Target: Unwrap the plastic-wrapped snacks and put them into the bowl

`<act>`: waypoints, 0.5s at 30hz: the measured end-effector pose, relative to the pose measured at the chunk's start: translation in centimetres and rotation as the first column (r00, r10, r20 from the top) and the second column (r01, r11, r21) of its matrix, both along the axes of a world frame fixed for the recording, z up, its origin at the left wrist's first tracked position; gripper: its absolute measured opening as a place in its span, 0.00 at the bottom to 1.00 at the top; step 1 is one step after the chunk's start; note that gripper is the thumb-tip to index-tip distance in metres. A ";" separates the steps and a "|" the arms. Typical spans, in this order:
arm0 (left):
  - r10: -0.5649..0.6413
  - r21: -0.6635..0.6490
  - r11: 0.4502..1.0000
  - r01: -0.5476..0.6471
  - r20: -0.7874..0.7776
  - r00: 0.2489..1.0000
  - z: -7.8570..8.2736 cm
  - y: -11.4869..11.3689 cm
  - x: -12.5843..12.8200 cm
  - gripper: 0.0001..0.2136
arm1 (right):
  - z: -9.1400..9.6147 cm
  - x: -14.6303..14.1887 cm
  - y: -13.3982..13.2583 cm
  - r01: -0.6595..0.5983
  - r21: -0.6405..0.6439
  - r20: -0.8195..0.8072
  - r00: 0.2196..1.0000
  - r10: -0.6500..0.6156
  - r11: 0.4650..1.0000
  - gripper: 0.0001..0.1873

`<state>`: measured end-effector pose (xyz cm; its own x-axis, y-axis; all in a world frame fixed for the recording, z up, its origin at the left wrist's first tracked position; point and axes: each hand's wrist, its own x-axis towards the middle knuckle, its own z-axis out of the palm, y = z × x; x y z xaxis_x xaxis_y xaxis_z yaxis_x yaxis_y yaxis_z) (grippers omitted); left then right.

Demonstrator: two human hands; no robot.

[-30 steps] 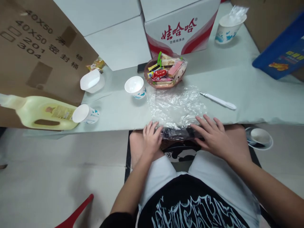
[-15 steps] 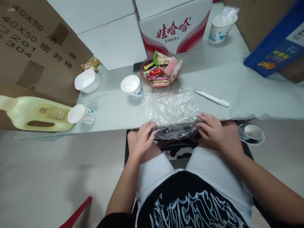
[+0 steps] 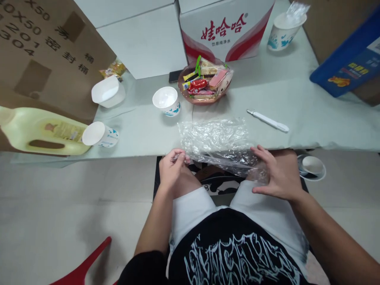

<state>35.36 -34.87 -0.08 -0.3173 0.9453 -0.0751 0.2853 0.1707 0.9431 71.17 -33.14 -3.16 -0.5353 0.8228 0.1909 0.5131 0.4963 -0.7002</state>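
A crinkled clear plastic bag (image 3: 215,136) lies partly on the table's front edge and hangs down over my lap. My left hand (image 3: 172,168) pinches its near left corner between thumb and fingers. At the bag's right end, my right hand (image 3: 277,176) is open, thumb and fingers spread apart beside the loose plastic. To the right on the tabletop rests a white utility knife (image 3: 268,120), touched by neither hand. Beyond the bag stands a pinkish bowl (image 3: 204,102) filled with wrapped snacks.
Paper cups (image 3: 166,101) stand on the pale green tablecloth (image 3: 139,134). On the left are a white plastic tub (image 3: 108,92) and a yellow jug (image 3: 47,132). Cardboard boxes (image 3: 225,35) line the back, and a blue package (image 3: 347,67) is at right. A red stool (image 3: 86,263) is below left.
My left hand has closed on the bag's near corner. My right hand has opened wider and come nearer to me, and the bag's near edge now slants down to the right.
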 end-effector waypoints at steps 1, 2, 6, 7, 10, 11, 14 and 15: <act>0.031 -0.014 0.999 -0.031 0.027 0.999 0.1 0.2 0.2 0.13 | -0.2 0.1 -0.1 -0.028 0.019 0.042 0.999 0.028 0.999 0.54; 0.052 -0.028 0.998 -0.051 0.061 0.997 0.2 0.4 0.4 0.12 | -0.5 0.1 -0.1 -0.047 0.039 0.075 0.996 0.044 0.998 0.53; 0.069 -0.065 0.996 -0.059 0.167 0.984 0.6 1.2 0.6 0.09 | -1.1 -0.4 0.0 0.008 0.125 0.159 0.987 -0.028 0.992 0.34; 0.064 -0.065 0.996 -0.053 0.171 0.983 0.7 1.3 0.5 0.09 | -1.1 -0.7 0.0 0.033 0.142 0.132 0.990 -0.052 0.989 0.27; 0.029 -0.055 0.998 -0.024 0.105 0.994 0.6 1.3 0.1 0.10 | -0.2 -2.1 0.1 0.097 0.143 -0.102 0.991 -0.083 0.985 0.11; 0.021 -0.052 0.998 -0.018 0.066 0.998 0.5 1.3 -0.1 0.11 | 0.2 -2.6 0.2 0.123 0.111 -0.197 0.975 -0.099 0.986 0.12; 0.027 -0.031 0.999 -0.027 -0.007 1.000 0.3 1.6 -0.5 0.11 | 1.1 -4.6 0.8 0.274 -0.168 -0.403 0.858 -0.320 0.947 0.15; 0.033 -0.015 0.999 -0.033 0.009 0.999 0.2 1.7 -0.5 0.11 | 1.2 -5.3 1.1 0.334 -0.301 -0.428 0.790 -0.440 0.893 0.16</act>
